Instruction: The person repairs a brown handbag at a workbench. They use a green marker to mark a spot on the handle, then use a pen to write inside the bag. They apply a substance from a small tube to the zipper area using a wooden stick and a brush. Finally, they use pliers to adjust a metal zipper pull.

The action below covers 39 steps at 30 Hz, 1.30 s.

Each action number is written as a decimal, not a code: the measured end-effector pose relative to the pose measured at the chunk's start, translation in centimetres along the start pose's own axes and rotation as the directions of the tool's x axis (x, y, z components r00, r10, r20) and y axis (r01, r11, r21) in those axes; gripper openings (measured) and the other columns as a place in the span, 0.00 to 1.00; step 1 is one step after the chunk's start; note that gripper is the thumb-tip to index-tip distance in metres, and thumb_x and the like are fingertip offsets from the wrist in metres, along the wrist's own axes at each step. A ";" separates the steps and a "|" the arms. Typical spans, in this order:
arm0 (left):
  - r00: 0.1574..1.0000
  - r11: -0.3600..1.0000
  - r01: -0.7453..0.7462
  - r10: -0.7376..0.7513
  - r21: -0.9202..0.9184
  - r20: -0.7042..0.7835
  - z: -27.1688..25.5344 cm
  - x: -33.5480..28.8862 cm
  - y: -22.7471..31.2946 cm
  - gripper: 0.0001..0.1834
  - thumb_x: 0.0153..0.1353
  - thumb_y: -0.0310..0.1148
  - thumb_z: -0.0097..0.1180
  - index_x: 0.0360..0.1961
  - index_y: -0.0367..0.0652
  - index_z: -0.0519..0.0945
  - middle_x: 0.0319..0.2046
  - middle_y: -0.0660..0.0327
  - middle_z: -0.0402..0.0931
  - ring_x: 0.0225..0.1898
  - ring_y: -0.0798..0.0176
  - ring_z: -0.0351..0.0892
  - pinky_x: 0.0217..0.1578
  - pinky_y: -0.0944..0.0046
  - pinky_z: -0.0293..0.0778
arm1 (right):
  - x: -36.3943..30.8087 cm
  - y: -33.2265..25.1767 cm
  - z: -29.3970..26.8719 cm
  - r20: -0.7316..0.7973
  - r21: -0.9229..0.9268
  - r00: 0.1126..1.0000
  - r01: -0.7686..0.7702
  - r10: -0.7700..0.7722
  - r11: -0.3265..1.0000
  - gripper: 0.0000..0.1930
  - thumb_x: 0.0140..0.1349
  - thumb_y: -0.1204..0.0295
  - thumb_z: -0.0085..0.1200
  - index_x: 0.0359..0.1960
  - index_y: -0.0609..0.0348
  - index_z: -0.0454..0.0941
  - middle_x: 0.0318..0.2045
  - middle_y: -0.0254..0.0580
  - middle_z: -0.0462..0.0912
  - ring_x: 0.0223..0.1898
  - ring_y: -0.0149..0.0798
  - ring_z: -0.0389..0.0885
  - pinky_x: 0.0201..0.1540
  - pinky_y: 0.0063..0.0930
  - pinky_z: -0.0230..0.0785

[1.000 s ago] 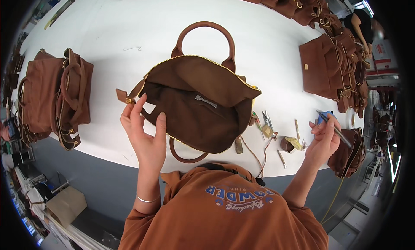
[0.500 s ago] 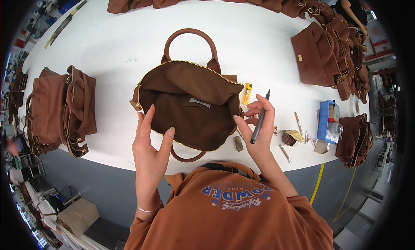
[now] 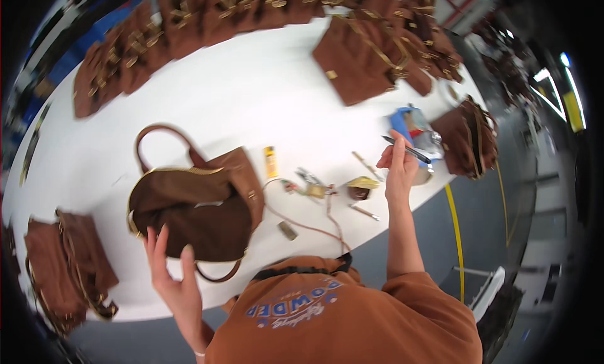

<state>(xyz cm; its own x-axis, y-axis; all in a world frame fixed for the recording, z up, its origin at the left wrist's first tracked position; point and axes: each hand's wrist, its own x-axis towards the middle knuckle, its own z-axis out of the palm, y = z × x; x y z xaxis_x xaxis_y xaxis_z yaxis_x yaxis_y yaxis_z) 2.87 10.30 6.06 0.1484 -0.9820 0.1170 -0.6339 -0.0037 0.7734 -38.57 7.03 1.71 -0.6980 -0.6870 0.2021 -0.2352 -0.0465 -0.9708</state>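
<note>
An unzipped brown handbag lies in front of me with its dark lining showing and one handle arched away from me. My left hand is at the bag's near left edge, fingers spread, with no object in it. Off to the right, my right hand grips a dark pen beside a blue bin. Between the bag and that hand lie a yellow tube-like item, a small brown pot with yellow material and a greyish block.
Rows of brown bags line the table's far side. Another group stands at the far right, one bag near the right edge, and a pair at the left. A thin cord and pen-like sticks lie on the white table.
My right hand has moved away from the bag to the right, toward the blue bin, still holding the pen. The view has swung right. My left hand stays by the bag.
</note>
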 end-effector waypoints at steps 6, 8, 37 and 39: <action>0.741 0.675 0.553 -0.131 -0.488 0.659 1.1 -1.9 0.6 0.14 0.72 0.35 0.49 0.40 0.32 0.80 0.39 0.52 0.82 0.47 0.62 0.80 0.53 0.64 0.72 | 6.5 6.3 -10.2 -0.345 -0.058 0.937 -0.080 0.055 0.995 0.17 0.71 0.62 0.48 0.45 0.65 0.78 0.20 0.31 0.72 0.19 0.23 0.71 0.21 0.18 0.67; 0.483 0.550 0.751 -0.080 -0.365 0.872 2.7 -2.4 -0.6 0.22 0.74 0.43 0.45 0.36 0.33 0.80 0.40 0.50 0.80 0.47 0.62 0.79 0.54 0.61 0.73 | 8.1 8.0 -10.9 -0.376 -0.049 0.926 -0.056 0.033 0.997 0.14 0.70 0.63 0.50 0.43 0.64 0.78 0.22 0.32 0.75 0.20 0.24 0.73 0.22 0.20 0.71; 0.355 -0.459 0.796 -0.173 -0.394 0.919 10.3 -3.9 -3.0 0.25 0.70 0.55 0.45 0.51 0.45 0.74 0.32 0.62 0.73 0.35 0.63 0.71 0.40 0.64 0.70 | 24.9 15.0 -10.4 -0.199 -0.923 0.970 -0.138 -0.138 0.359 0.22 0.55 0.51 0.62 0.26 0.62 0.83 0.24 0.46 0.85 0.31 0.48 0.85 0.40 0.41 0.75; 0.361 -0.484 0.788 -0.137 -0.380 0.922 10.2 -3.7 -2.6 0.23 0.71 0.53 0.45 0.52 0.46 0.74 0.31 0.63 0.73 0.36 0.64 0.71 0.40 0.65 0.70 | 25.3 15.3 -11.1 -0.208 -0.912 0.972 -0.154 -0.106 0.380 0.22 0.54 0.49 0.63 0.26 0.59 0.84 0.23 0.43 0.85 0.31 0.46 0.85 0.39 0.41 0.74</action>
<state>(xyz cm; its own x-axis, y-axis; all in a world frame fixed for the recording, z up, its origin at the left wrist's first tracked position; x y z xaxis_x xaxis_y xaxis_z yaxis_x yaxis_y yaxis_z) -3.80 12.00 -2.74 -0.5601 -0.5283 -0.6381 0.7124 -0.7002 -0.0456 -67.34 -2.98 -6.57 -0.7946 -0.5122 0.3261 -0.5989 0.7495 -0.2822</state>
